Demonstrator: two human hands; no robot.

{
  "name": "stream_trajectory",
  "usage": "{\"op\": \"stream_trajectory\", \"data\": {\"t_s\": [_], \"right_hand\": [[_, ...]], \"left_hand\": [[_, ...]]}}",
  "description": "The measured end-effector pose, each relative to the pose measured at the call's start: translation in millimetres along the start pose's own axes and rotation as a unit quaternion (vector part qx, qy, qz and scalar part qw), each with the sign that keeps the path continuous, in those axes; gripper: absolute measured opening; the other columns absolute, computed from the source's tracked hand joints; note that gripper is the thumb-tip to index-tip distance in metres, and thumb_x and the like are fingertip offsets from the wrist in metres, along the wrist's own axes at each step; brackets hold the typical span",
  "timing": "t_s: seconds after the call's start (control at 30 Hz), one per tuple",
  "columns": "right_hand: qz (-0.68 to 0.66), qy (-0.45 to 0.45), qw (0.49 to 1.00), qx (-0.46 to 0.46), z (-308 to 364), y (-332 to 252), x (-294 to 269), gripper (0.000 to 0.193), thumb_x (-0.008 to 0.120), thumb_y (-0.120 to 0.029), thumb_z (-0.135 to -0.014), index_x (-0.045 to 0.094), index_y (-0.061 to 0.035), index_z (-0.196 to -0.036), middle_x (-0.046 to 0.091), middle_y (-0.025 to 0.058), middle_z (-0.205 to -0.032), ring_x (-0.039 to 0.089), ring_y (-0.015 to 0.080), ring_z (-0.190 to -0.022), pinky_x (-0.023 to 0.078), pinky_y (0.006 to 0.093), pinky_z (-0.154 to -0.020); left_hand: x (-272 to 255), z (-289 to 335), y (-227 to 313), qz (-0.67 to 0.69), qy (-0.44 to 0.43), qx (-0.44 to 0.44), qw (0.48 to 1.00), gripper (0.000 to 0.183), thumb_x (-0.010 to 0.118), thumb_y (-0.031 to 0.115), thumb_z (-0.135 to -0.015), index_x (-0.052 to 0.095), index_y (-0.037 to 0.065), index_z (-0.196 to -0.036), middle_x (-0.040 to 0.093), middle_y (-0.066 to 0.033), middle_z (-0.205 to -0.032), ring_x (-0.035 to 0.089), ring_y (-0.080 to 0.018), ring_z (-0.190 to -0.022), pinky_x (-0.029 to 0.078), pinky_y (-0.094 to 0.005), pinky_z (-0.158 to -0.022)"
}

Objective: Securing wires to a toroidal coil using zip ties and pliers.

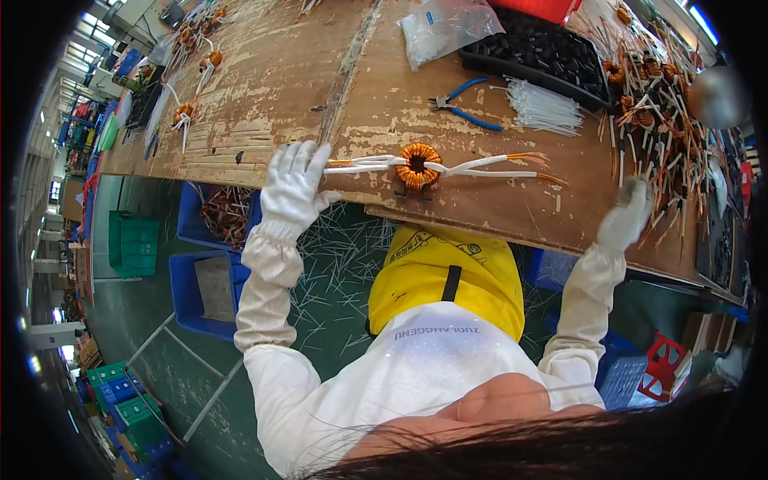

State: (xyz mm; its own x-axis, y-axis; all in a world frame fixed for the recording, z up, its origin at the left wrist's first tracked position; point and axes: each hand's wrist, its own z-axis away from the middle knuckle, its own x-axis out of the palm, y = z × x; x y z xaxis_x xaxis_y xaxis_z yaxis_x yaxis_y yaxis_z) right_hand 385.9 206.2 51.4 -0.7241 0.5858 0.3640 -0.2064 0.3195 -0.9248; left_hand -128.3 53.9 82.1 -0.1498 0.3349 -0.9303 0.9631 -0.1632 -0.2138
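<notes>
A ring-shaped copper coil [418, 166] lies on the worn wooden table near its front edge. White-sleeved wire leads [504, 167] with bare copper ends stretch from it to both sides. My left hand [294, 186], in a white glove, rests at the table edge with fingers stretched and thumb apart. It lies over or beside the left lead ends; whether it touches them I cannot tell. My right hand [628, 214], also gloved, is beside a heap of similar coils with leads [660, 144] at the right. Motion smears its fingers, so any grip is unclear.
Blue-handled cutters [468, 104], white cable ties [544, 107], a black tray [600, 94] of small black parts and a clear plastic bag [448, 30] lie beyond the coil. More coils [184, 114] sit far left. Blue bins [186, 308] stand below the table edge.
</notes>
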Motion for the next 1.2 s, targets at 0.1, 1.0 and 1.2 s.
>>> {"op": "stream_trajectory", "data": {"t_s": [0.1,1.0,1.2], "right_hand": [[0.203,-0.175,0.925,-0.268,53,-51,43,0.018,0.056,-0.007,-0.101,0.07,-0.0029,-0.111,0.068,0.0104,-0.115,0.065,0.0204,-0.104,0.052,0.034,-0.095],[0.452,-0.599,0.516,-0.414,127,55,123,0.021,0.074,-0.026,-0.082,0.064,-0.0117,-0.094,0.063,0.0103,-0.096,0.064,0.0315,-0.094,0.05,0.0448,-0.078],[0.457,-0.622,0.508,-0.381,138,71,119,0.019,0.066,-0.027,-0.092,0.058,-0.0111,-0.1,0.067,0.0129,-0.088,0.069,0.0334,-0.083,0.054,0.0473,-0.071]], "left_hand": [[-24,-21,16,-0.039,0.062,0.002,0.997,0.075,0.06,0.057,-0.092,0.045,0.006,-0.146,0.056,-0.0139,-0.137,0.05,-0.035,-0.132,0.033,-0.0512,-0.117],[39,-47,31,0.134,-0.087,-0.012,0.987,0.061,0.074,0.041,-0.085,0.054,0.008,-0.132,0.066,-0.0149,-0.111,0.064,-0.0329,-0.104,0.051,-0.0428,-0.09],[62,-56,35,0.084,-0.152,-0.07,0.982,0.019,0.069,0.032,-0.088,0.065,0.015,-0.095,0.072,-0.01,-0.084,0.072,-0.0322,-0.081,0.057,-0.0446,-0.069]]}}
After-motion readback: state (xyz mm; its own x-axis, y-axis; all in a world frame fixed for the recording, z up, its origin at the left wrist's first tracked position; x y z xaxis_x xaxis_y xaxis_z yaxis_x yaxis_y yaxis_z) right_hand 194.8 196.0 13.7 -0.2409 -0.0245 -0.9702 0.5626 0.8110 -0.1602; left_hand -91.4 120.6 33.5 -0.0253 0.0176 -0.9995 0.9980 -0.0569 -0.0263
